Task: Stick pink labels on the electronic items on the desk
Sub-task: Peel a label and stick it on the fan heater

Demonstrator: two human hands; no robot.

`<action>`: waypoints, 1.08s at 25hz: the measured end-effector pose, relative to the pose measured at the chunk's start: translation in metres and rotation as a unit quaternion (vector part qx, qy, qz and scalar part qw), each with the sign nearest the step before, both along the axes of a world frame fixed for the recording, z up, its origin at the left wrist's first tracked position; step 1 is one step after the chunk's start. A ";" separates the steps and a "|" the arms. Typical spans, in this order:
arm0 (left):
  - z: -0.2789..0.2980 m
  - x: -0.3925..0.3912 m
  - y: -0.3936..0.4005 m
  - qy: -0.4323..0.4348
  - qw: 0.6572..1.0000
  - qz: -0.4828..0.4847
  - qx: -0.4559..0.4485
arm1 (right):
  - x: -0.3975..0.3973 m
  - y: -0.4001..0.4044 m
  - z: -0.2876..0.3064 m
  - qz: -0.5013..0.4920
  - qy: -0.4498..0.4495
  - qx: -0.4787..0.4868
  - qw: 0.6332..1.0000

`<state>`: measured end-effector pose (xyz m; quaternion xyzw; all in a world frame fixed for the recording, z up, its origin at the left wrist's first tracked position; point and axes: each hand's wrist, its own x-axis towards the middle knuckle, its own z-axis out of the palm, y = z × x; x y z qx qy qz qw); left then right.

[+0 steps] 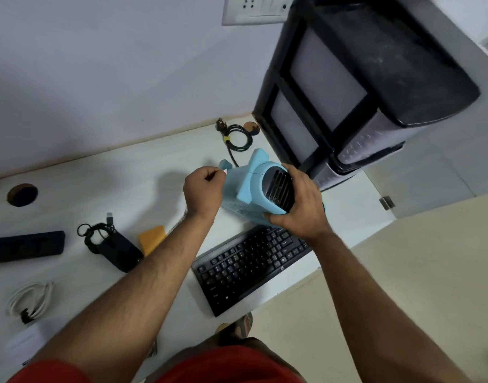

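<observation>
My right hand [298, 205] is wrapped around the dark vented end of a light blue gadget [253, 189], holding it tilted just above the white desk [154, 161]. My left hand [204, 189] is curled into a loose fist against the gadget's far side, with a small pink label [225, 170] pinched at the fingertips, right at the blue casing. The two hands sit close together, one on each side of the gadget.

Just below the gadget I see a black keyboard [251, 266] lying at an angle near the desk edge. To its left are an orange pad [152, 239], a black adapter with its coiled cord [112, 247], and a long black box [25, 246]. A white cable [29, 299] lies at the near left. A coiled black power cord [237, 139] sits behind the gadget, beside a black rack [348, 92].
</observation>
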<state>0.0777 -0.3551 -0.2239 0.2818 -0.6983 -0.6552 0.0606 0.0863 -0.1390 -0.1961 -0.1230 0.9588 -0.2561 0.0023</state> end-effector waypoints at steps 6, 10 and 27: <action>0.002 0.007 0.002 0.010 0.991 -0.057 -0.119 | 0.010 0.008 -0.005 0.002 0.009 -0.016 1.000; 0.005 0.003 0.003 -0.001 0.980 -0.063 -0.189 | 0.014 0.002 -0.004 0.012 0.024 -0.002 1.000; 0.005 0.008 0.002 -0.018 0.969 -0.170 -0.177 | 0.015 0.003 -0.006 0.012 0.028 0.008 0.999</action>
